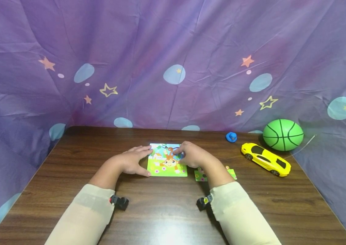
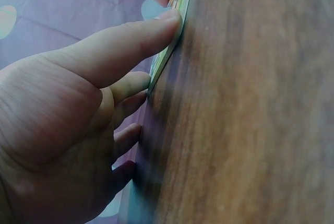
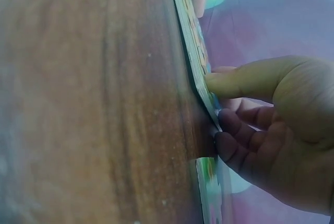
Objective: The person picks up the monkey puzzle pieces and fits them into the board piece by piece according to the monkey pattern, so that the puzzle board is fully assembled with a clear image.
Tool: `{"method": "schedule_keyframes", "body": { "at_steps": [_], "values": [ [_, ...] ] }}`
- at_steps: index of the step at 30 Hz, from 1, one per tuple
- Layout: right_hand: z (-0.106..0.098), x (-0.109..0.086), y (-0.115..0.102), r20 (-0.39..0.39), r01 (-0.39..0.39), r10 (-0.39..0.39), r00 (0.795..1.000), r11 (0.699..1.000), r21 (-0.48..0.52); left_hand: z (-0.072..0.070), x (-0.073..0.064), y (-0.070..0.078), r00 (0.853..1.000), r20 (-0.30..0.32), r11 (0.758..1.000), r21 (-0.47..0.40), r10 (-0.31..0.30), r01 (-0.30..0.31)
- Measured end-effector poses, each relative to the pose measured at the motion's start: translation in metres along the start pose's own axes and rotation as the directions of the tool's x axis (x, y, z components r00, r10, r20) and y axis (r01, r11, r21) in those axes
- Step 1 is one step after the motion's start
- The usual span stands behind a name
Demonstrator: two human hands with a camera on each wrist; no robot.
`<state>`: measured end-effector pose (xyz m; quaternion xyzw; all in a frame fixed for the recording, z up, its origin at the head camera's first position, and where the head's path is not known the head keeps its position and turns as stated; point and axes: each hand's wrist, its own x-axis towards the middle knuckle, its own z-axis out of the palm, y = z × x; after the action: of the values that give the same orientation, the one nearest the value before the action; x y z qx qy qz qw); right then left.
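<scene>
A square jigsaw puzzle (image 1: 168,172) with a cartoon monkey on a green and blue ground lies flat on the table. My left hand (image 1: 134,161) spans its left side, fingers reaching the far corner and thumb at the near corner. In the left wrist view the thumb (image 2: 151,31) touches the puzzle's edge. My right hand (image 1: 192,154) bends over the far right part, with fingertips on the picture. The right wrist view has its thumb (image 3: 224,84) pressing the top surface while the other fingers bend loosely by the edge.
Green puzzle pieces (image 1: 200,175) lie right of the puzzle, partly hidden under the right wrist. Farther right are a yellow toy car (image 1: 266,159), a green ball (image 1: 283,135) and a small blue toy (image 1: 231,137). A purple patterned cloth (image 1: 148,51) hangs behind the table.
</scene>
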<state>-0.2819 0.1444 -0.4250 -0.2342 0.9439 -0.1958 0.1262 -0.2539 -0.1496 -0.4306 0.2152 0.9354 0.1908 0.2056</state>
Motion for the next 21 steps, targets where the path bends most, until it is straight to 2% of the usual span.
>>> {"method": "schedule_keyframes", "body": {
  "at_steps": [21],
  "values": [
    [-0.0013,-0.0016,-0.0003,0.031,0.028,-0.028,0.999,1.0,-0.012,-0.0002,-0.001,-0.0003,1.0,-0.006,1.0,-0.001,0.016,-0.016]
  ]
}}
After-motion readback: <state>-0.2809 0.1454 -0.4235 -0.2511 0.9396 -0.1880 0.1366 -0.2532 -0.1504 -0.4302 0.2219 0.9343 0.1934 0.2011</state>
